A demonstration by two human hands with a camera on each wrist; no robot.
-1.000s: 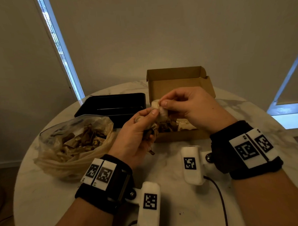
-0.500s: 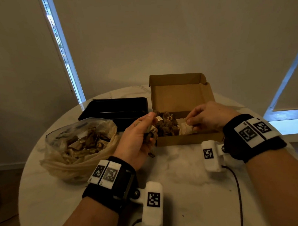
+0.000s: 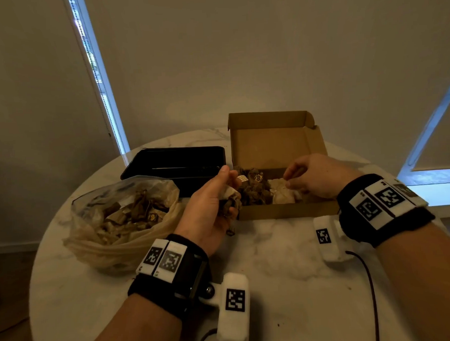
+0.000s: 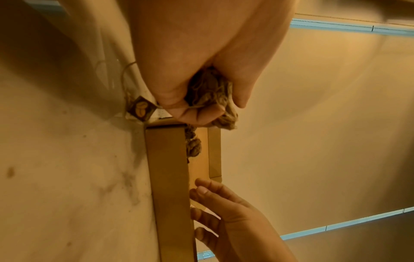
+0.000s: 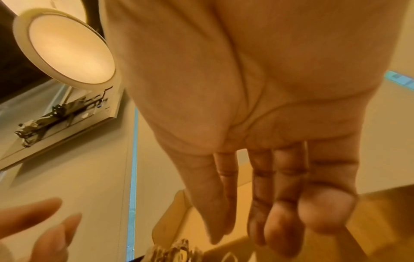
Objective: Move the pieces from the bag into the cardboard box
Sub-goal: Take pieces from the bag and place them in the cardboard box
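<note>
Head view: the left hand (image 3: 207,207) sits near the middle of the round marble table (image 3: 287,270), fingers and thumb curled round a clump of brown crumpled pieces (image 3: 229,203). The clump bulges out of the fist on its 2 o'clock side, just at the near left corner of the cardboard box (image 3: 279,209). In the left wrist view the same clump (image 4: 212,92) is wedged between thumb and fingers, and a thin string runs from it to a small dark tag (image 4: 141,108) hanging just beside the box corner.

At 3 o'clock from the left hand, the right hand (image 3: 314,176) reaches over the box's right half. In the right wrist view its fingers (image 5: 280,203) hang nearly straight and loose, holding nothing; that view is blurred at the fingertips. Its fingertips are just above a pale piece (image 3: 281,193) lying in the box, though contact cannot be judged. More brown pieces are heaped in the box's left half, touching the pale one.

At 9 o'clock from the left hand lies the clear plastic bag (image 3: 93,243), mouth open, with many pieces inside. At 12 o'clock from the bag, and left of the box, stands a black tray (image 3: 172,159). The box lid stands open at its far side.
</note>
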